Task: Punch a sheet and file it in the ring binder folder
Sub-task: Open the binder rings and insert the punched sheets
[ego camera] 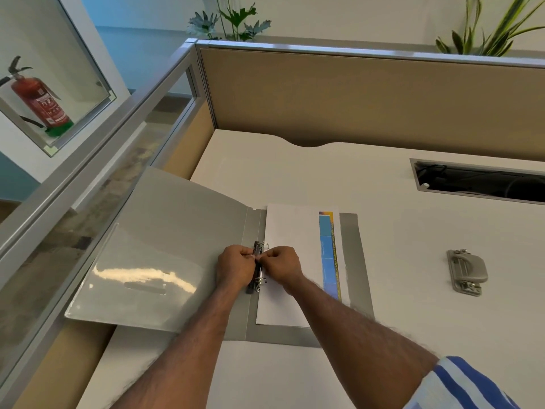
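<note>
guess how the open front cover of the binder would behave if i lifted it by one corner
The front cover looks thin and glossy, so it would probably flex and feel slick. Its outer part overhangs the desk edge, so it may sag or swing on the spine fold.

- A white desk filled the lower part of the view, with a curved notch cut into its far edge.
- A rectangular cable opening was set into the desk top at the right, dark inside, with cables showing.
- A tan partition panel with a grey metal frame stood along the desk's far edge.
- A red fire extinguisher stood in a glazed recess at the far left.
- Leafy green plants rose behind the partition, with another at the right.
</note>
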`<action>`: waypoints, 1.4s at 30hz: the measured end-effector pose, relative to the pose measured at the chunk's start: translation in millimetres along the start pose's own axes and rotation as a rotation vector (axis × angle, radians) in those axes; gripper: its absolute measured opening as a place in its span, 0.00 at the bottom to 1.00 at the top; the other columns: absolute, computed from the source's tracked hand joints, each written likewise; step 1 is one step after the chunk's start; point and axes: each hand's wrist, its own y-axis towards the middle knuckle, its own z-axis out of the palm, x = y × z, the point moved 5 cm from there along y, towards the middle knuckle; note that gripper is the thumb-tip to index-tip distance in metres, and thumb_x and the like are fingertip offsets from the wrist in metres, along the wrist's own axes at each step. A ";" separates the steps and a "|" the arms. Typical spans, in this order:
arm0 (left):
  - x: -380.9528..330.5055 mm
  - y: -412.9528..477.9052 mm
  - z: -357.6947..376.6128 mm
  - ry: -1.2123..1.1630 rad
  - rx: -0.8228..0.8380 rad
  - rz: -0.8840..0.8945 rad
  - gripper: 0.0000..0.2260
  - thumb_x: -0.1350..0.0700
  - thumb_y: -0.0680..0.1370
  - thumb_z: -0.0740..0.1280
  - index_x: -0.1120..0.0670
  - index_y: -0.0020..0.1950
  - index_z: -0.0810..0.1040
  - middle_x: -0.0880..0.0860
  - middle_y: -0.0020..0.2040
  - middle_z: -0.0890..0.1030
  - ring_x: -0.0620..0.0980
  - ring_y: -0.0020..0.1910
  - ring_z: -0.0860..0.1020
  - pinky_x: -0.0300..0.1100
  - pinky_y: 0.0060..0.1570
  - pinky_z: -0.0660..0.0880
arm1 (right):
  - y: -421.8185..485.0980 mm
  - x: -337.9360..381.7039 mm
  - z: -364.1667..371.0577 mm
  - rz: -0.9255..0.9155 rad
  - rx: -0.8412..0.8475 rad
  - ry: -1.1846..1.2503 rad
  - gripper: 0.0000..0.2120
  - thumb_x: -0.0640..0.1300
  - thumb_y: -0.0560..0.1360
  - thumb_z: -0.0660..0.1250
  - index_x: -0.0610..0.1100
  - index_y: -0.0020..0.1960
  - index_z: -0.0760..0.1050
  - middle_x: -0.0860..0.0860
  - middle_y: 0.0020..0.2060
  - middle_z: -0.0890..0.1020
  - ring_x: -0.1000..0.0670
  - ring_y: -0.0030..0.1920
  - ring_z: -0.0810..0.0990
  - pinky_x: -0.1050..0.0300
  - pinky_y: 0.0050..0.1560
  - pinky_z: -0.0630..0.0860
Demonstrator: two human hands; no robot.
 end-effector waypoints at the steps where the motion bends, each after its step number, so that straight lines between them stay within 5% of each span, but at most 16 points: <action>1: -1.7 -0.3 -0.1 -0.017 -0.010 0.025 0.07 0.62 0.75 0.68 0.57 0.51 0.83 0.53 0.47 0.85 0.48 0.40 0.79 0.35 0.38 0.73 | -3.2 0.1 -2.6 -0.023 -0.006 0.054 0.08 0.41 0.71 0.71 0.42 0.33 0.81 0.51 0.26 0.79 0.56 0.27 0.74 0.61 0.32 0.72; 6: -4.9 -2.1 5.3 -0.039 0.008 0.115 0.08 0.60 0.76 0.67 0.55 0.52 0.83 0.51 0.47 0.85 0.46 0.41 0.81 0.37 0.41 0.76 | -14.6 -3.4 -12.7 -0.117 0.010 0.253 0.05 0.41 0.76 0.67 0.41 0.45 0.81 0.47 0.33 0.82 0.54 0.31 0.79 0.62 0.35 0.77; 13: 3.1 -5.3 11.9 -0.036 0.063 0.152 0.10 0.62 0.75 0.66 0.53 0.53 0.83 0.50 0.49 0.85 0.44 0.42 0.82 0.38 0.43 0.79 | -20.1 -3.3 -16.6 -0.200 -0.058 0.124 0.14 0.43 0.71 0.74 0.42 0.55 0.76 0.44 0.37 0.84 0.48 0.36 0.84 0.56 0.42 0.82; 18: 5.8 -7.0 11.7 -0.004 0.059 0.196 0.10 0.61 0.75 0.69 0.53 0.55 0.83 0.51 0.49 0.85 0.44 0.42 0.82 0.33 0.42 0.77 | -22.5 2.3 -20.2 -0.220 -0.118 0.007 0.14 0.38 0.73 0.71 0.45 0.57 0.75 0.51 0.35 0.81 0.55 0.34 0.80 0.71 0.34 0.76; 25: 6.7 -13.2 7.0 0.132 0.026 0.263 0.08 0.59 0.74 0.69 0.54 0.52 0.84 0.51 0.46 0.85 0.49 0.43 0.82 0.40 0.46 0.78 | -22.0 8.8 -15.3 -0.240 -0.136 -0.201 0.12 0.37 0.75 0.67 0.40 0.58 0.79 0.48 0.39 0.83 0.57 0.32 0.78 0.73 0.33 0.73; 30: 13.9 -21.8 4.2 0.184 -0.006 0.264 0.04 0.55 0.74 0.69 0.51 0.45 0.84 0.47 0.39 0.84 0.46 0.38 0.81 0.41 0.40 0.78 | -20.2 4.3 -13.9 -0.218 -0.143 -0.302 0.11 0.39 0.76 0.67 0.40 0.57 0.81 0.43 0.49 0.85 0.49 0.43 0.83 0.60 0.47 0.78; 36: 13.5 -25.4 6.5 0.189 -0.041 0.272 0.05 0.55 0.74 0.68 0.51 0.41 0.82 0.47 0.37 0.83 0.46 0.35 0.80 0.41 0.38 0.78 | -18.9 1.4 -14.9 -0.207 -0.074 -0.422 0.12 0.44 0.78 0.64 0.40 0.55 0.82 0.43 0.49 0.85 0.46 0.47 0.82 0.59 0.48 0.74; 42: 6.4 -37.1 2.3 0.188 -0.072 0.328 0.03 0.54 0.75 0.68 0.51 0.44 0.81 0.47 0.41 0.81 0.46 0.37 0.79 0.39 0.37 0.74 | -28.5 0.9 -30.2 -0.232 -0.109 -0.421 0.16 0.48 0.77 0.67 0.43 0.62 0.78 0.46 0.56 0.83 0.47 0.55 0.81 0.52 0.60 0.76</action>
